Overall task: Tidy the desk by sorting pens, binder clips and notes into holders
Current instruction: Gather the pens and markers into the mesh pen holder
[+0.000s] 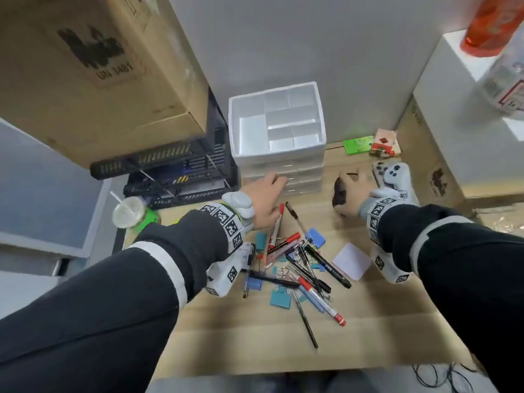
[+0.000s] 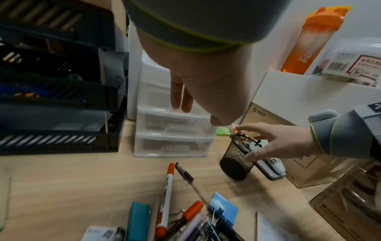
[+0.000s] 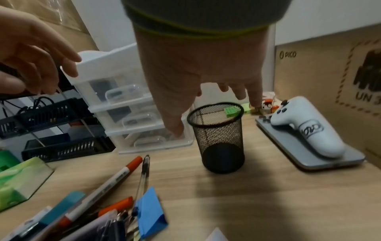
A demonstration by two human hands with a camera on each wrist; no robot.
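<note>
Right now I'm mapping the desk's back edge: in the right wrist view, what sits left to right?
Black tray rack → clear drawer unit → mesh pen cup → white controller on its grey slab → cardboard box.

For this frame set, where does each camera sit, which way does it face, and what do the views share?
Head: looks down on the desk; both sleeves, left hand, right hand show.
Left wrist: along the left hand toward the drawer unit.
Right wrist: along the right hand, above the mesh cup.
Shared: cup, drawers, pens, both hands.
</note>
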